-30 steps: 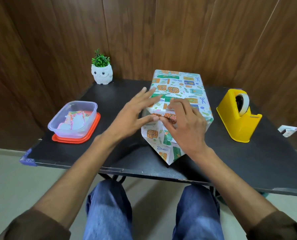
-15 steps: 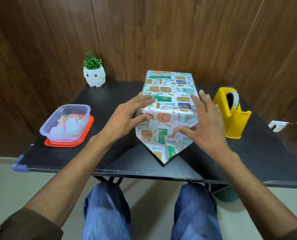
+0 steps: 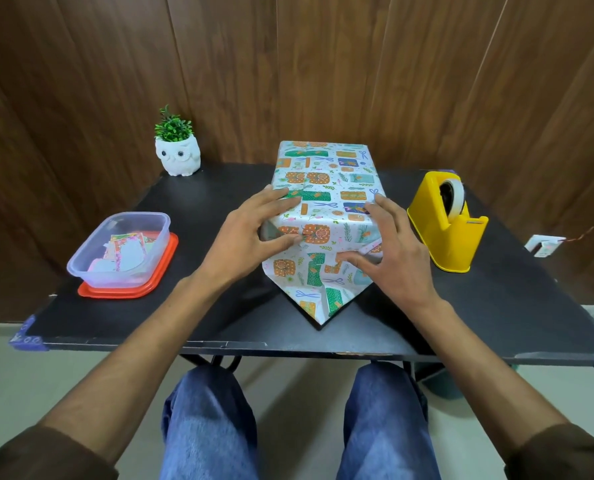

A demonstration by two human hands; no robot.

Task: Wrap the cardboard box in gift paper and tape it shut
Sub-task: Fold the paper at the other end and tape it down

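Observation:
The box (image 3: 326, 174), covered in white gift paper with green and orange prints, stands in the middle of the black table (image 3: 202, 317). At its near end a pointed triangular paper flap (image 3: 318, 296) lies flat on the table, tip towards me. My left hand (image 3: 247, 237) presses the near left corner, fingers on top and thumb on the near face. My right hand (image 3: 392, 251) presses the near right corner the same way, thumb on the folded paper of the near face. The cardboard itself is hidden under the paper.
A yellow tape dispenser (image 3: 444, 233) with a roll stands right of the box. At the left, a clear plastic tub (image 3: 122, 251) with paper scraps sits on an orange lid. A white owl planter (image 3: 177, 155) stands at the back left. A small white tag (image 3: 544, 245) lies far right.
My right hand left the middle of the near face and moved to the near right corner. My left hand stayed on the left corner. The view shifted slightly.

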